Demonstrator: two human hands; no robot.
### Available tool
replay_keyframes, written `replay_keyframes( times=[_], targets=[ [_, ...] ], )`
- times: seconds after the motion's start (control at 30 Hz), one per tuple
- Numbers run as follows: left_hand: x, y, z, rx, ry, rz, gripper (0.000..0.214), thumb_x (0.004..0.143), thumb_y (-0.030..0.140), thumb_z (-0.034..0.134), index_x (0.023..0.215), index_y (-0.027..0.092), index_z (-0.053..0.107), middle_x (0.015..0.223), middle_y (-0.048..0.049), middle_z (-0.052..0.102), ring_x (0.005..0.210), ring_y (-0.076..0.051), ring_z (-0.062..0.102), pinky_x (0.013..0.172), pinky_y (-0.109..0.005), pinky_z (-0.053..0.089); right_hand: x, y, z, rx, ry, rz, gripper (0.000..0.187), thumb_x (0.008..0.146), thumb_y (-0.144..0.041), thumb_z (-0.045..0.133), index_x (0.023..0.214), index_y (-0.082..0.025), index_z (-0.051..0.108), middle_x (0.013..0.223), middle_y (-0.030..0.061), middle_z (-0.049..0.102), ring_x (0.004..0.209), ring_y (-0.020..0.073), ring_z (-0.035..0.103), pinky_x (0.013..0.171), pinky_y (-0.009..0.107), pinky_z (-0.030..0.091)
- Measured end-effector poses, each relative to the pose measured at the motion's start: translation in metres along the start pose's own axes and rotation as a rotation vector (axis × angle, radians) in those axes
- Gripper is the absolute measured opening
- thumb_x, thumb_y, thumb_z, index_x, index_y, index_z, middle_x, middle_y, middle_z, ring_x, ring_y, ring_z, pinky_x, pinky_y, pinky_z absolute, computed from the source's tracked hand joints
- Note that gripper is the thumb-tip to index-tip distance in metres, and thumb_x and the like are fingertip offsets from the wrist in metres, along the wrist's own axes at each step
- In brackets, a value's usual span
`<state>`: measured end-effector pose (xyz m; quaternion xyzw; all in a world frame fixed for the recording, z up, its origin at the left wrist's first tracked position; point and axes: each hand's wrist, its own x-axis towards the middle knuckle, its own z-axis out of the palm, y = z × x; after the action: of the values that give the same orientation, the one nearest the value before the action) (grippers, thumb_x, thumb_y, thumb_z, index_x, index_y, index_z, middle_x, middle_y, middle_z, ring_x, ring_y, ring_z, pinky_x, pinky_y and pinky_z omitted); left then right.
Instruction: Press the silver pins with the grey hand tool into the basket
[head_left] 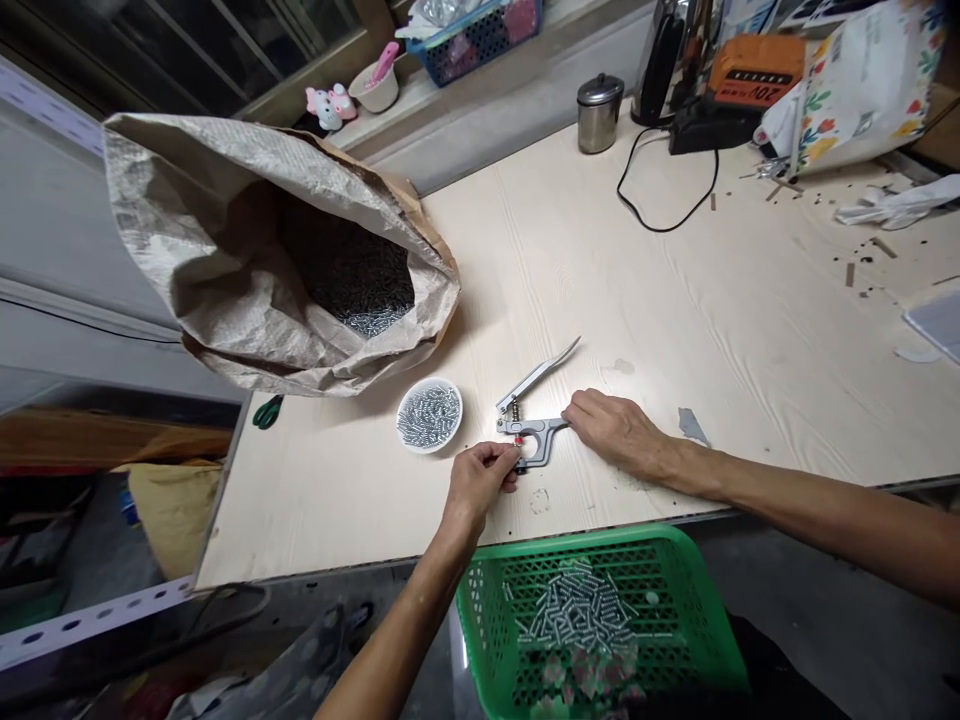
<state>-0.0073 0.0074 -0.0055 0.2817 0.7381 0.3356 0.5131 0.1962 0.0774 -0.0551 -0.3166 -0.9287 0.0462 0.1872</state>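
Note:
A grey hand-press plier, like a snap fastener plier, lies on the table with its lever arm raised and a spring and a red part at its head. My right hand is closed around the end of its lower handle. At the plier's jaw, my left hand is in a pinch; whatever its fingertips hold is hidden. A white bowl full of small shiny metal pieces stands just left of the plier. Below the table edge, a green basket holds a pile of thin metal pieces resembling screws.
A large open sack with many small metal pieces stands at the table's left. Green-handled scissors lie near the left edge. Toward the back are a metal canister, a black cable, an orange box and a floral bag.

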Motion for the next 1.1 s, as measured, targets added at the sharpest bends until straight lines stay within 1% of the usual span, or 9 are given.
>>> replay_keyframes(
  times=[0.17,0.37,0.47,0.63,0.87,1.0,1.1],
  targets=[
    [-0.001,0.009,-0.001,0.033,-0.017,-0.074,0.029,0.058,0.034,0.083,0.065,0.012,0.066,0.053,-0.0008,0.062,0.048,-0.010,0.057,0.050,-0.023,0.051,-0.001,-0.002,-0.002,-0.023,0.008,-0.002,0.032,0.091,0.000,0.030,0.080,-0.017,0.055,0.076,0.0051,0.053,0.069,0.0169,0.041,0.054,0.031,0.027],
    [0.007,0.025,-0.003,0.126,-0.122,-0.188,0.018,0.066,0.023,0.079,0.063,0.012,0.065,0.048,-0.0023,0.062,0.043,-0.010,0.057,0.050,-0.023,0.052,0.000,-0.002,-0.002,-0.023,0.012,-0.006,0.032,0.090,0.001,0.031,0.080,-0.017,0.055,0.076,0.0052,0.052,0.069,0.0171,0.041,0.054,0.032,0.026],
    [0.009,0.030,-0.004,0.167,-0.153,-0.232,0.016,0.069,0.020,0.076,0.060,0.012,0.065,0.045,-0.0030,0.062,0.041,-0.011,0.057,0.050,-0.024,0.052,0.000,-0.002,0.000,-0.019,0.013,0.007,0.030,0.090,0.000,0.032,0.080,-0.017,0.054,0.076,0.0050,0.053,0.069,0.0170,0.041,0.054,0.032,0.025],
    [0.011,0.033,-0.008,0.225,-0.215,-0.281,0.017,0.069,0.021,0.076,0.061,0.013,0.064,0.047,-0.0061,0.065,0.043,-0.013,0.060,0.050,-0.024,0.052,0.000,-0.004,-0.001,0.019,-0.038,-0.005,0.029,0.088,0.001,0.032,0.080,-0.018,0.052,0.078,0.0052,0.053,0.070,0.0171,0.041,0.055,0.032,0.025],
    [0.016,0.036,-0.012,0.299,-0.275,-0.330,0.018,0.070,0.024,0.078,0.064,0.012,0.066,0.050,-0.0070,0.067,0.046,-0.013,0.062,0.054,-0.024,0.053,0.003,-0.001,-0.006,0.150,-0.141,0.061,0.020,0.087,-0.003,0.038,0.085,-0.018,0.051,0.087,0.0041,0.056,0.074,0.0156,0.044,0.051,0.030,0.021],
    [0.020,0.038,-0.013,0.335,-0.322,-0.380,0.023,0.068,0.027,0.081,0.066,0.012,0.064,0.052,-0.0059,0.068,0.050,-0.013,0.064,0.059,-0.025,0.054,0.001,-0.001,-0.003,0.143,-0.117,0.058,0.021,0.091,-0.006,0.035,0.085,-0.018,0.050,0.085,0.0042,0.056,0.074,0.0158,0.043,0.051,0.031,0.020],
    [0.020,0.040,-0.013,0.358,-0.341,-0.401,0.020,0.074,0.025,0.076,0.068,0.011,0.063,0.052,-0.0059,0.068,0.050,-0.013,0.064,0.058,-0.024,0.053,0.000,-0.003,0.000,0.134,-0.105,0.057,0.022,0.091,-0.005,0.034,0.085,-0.017,0.051,0.085,0.0048,0.056,0.074,0.0160,0.044,0.051,0.031,0.021]
  ],
)
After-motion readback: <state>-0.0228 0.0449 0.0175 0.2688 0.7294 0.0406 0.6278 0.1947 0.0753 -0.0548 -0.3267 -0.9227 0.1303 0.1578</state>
